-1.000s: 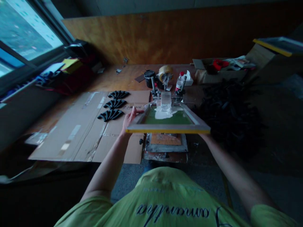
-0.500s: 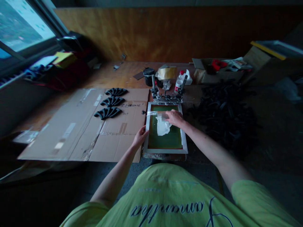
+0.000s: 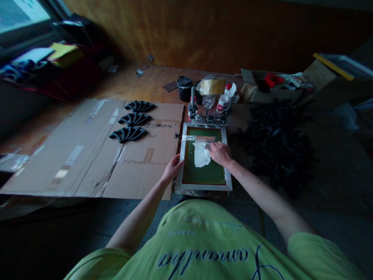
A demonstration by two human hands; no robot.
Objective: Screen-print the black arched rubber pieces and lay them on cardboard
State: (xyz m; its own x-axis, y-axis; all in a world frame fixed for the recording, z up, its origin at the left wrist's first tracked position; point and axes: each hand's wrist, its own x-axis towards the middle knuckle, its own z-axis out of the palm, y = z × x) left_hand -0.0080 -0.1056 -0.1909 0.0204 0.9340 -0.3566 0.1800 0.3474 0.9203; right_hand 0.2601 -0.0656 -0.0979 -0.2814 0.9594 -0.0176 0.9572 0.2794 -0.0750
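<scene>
In front of me lies a screen printing frame (image 3: 229, 177) with a metal border and green mesh. White ink (image 3: 201, 157) is spread over the middle of the mesh. My left hand (image 3: 173, 167) grips the left side of the frame, with its fingers partly hidden at the edge. Over the right part of the mesh, my right hand (image 3: 221, 154) is closed on a small flat scraper (image 3: 208, 147) beside the ink. A squeegee with a wooden edge (image 3: 205, 139) rests across the mesh just above the ink. A hinge clamp (image 3: 206, 121) stands at the frame's far end.
Three fan-shaped groups of black curved parts (image 3: 128, 134) lie on flattened cardboard (image 3: 87, 171) to the left. A pile of black parts (image 3: 279, 144) is at the right. Behind the clamp stand a black tub (image 3: 184, 89), a tape roll (image 3: 212, 85) and a red-capped bottle (image 3: 223, 102).
My right hand has moved right and down, away from the squeegee's wooden edge, which now shows more fully. My left hand stays on the frame. The camera view has shifted slightly.
</scene>
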